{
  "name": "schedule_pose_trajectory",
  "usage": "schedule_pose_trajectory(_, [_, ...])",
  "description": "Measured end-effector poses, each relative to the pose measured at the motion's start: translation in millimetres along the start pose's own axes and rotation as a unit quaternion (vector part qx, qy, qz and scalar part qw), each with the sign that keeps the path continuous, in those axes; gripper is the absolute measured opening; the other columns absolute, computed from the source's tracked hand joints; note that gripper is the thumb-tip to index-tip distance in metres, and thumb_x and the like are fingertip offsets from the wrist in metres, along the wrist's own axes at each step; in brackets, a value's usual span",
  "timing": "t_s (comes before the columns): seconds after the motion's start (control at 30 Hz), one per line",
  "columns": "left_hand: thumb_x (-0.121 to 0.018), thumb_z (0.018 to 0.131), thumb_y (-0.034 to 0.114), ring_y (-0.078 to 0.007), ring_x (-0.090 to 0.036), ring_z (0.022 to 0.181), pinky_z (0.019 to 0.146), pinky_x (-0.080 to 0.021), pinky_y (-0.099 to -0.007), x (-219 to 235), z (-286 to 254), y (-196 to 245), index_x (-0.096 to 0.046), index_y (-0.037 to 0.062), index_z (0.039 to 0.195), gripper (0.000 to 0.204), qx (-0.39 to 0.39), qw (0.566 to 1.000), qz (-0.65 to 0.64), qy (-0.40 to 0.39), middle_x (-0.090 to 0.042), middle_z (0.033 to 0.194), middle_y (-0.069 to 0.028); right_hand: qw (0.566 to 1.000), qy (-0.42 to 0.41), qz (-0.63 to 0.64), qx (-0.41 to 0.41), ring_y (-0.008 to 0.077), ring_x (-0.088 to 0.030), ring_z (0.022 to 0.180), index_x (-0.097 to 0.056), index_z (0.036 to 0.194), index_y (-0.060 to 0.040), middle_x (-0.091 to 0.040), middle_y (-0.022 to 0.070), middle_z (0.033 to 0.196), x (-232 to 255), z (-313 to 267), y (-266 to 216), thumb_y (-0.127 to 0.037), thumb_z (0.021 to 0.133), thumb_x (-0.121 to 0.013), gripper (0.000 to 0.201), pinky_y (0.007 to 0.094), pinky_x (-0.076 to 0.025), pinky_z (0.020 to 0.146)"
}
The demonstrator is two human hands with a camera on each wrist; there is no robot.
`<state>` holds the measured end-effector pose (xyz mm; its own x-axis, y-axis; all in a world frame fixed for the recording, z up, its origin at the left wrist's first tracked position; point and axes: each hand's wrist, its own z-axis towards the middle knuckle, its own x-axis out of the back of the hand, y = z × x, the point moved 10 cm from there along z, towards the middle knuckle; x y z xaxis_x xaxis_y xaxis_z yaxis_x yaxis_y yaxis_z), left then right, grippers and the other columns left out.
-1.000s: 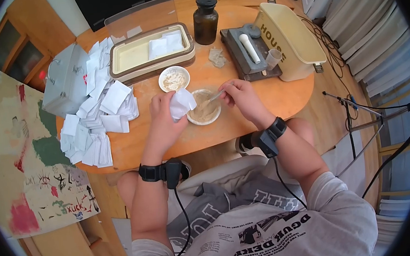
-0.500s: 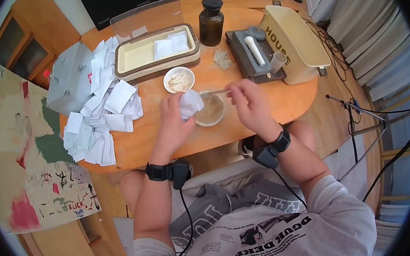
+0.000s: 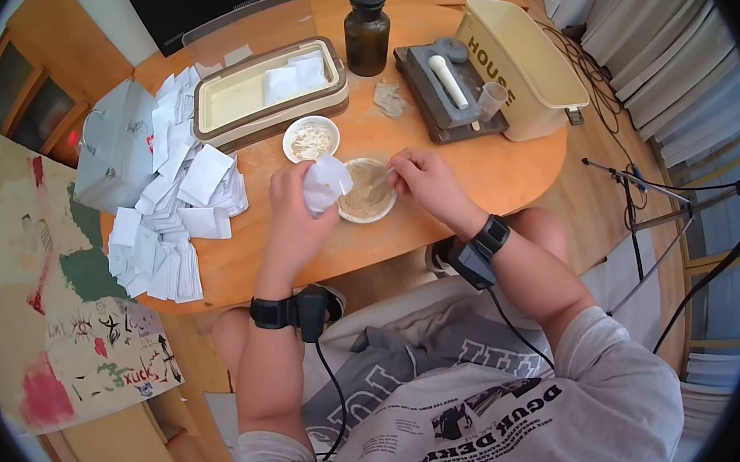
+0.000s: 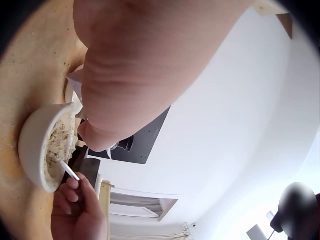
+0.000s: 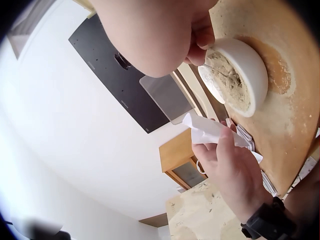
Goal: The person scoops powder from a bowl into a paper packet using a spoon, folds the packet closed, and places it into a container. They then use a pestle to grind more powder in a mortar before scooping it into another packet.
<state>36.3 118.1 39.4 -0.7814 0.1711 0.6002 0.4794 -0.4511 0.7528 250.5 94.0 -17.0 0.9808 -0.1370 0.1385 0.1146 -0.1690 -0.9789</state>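
My left hand (image 3: 291,213) grips a small white paper packet (image 3: 325,185), its mouth turned toward the bowl at its right. A thin spoon (image 4: 70,170) is pinched between the thumb and fingers of my right hand (image 3: 436,183). The spoon's far end dips into tan powder (image 5: 229,77) in a white bowl (image 4: 34,145). In the head view the packet overlaps the bowl's left rim. Behind it stands a smaller white bowl (image 3: 311,138) with pale powder. The right wrist view shows the packet held upright between thumb and fingers.
Many white packets (image 3: 207,177) lie heaped at the left beside a metal case (image 3: 116,147). A cream-lined box (image 3: 235,102) holds several packets. Further right are a dark jar (image 3: 367,38), crumpled paper (image 3: 389,99), a grey tray with a white pestle (image 3: 448,82) and a cream bin (image 3: 531,58).
Half a second ago the spoon was raised level near the packet's mouth. My right hand has since tipped it back into the bowl's powder. The left hand keeps holding the packet.
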Motion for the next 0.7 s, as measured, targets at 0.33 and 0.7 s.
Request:
schedule_pose_trajectory(0.33, [-0.071, 0.077, 0.007, -0.0384, -0.046, 0.120, 0.106, -0.038, -0.0435, 0, -2, -2, -0.048, 0.0026, 0.131, 0.059, 0.000, 0.998, 0.053, 0.023, -0.047, 0.122, -0.0185, 0.988, 0.044, 0.146, 0.006, 0.0079, -0.055, 0.063, -0.066, 0.097, 0.0003, -0.064, 0.0033, 0.078, 29, 3, -20, -0.014, 0.101, -0.053, 0.020, 0.0225, -0.046, 0.058])
schedule_pose_trajectory(0.7, [-0.069, 0.079, 0.002, -0.0302, -0.048, 0.124, 0.107, -0.039, -0.0401, -13, 0, -9, -0.041, 0.0030, 0.134, 0.062, 0.017, 0.999, -0.035, 0.017, -0.048, 0.125, -0.0148, 0.940, 0.110, -0.136, 0.292, 0.0239, -0.066, 0.070, -0.066, 0.100, 0.0023, -0.067, 0.0138, 0.084, 20, -52, -106, -0.008, 0.097, -0.059, 0.013, 0.0339, -0.052, 0.066])
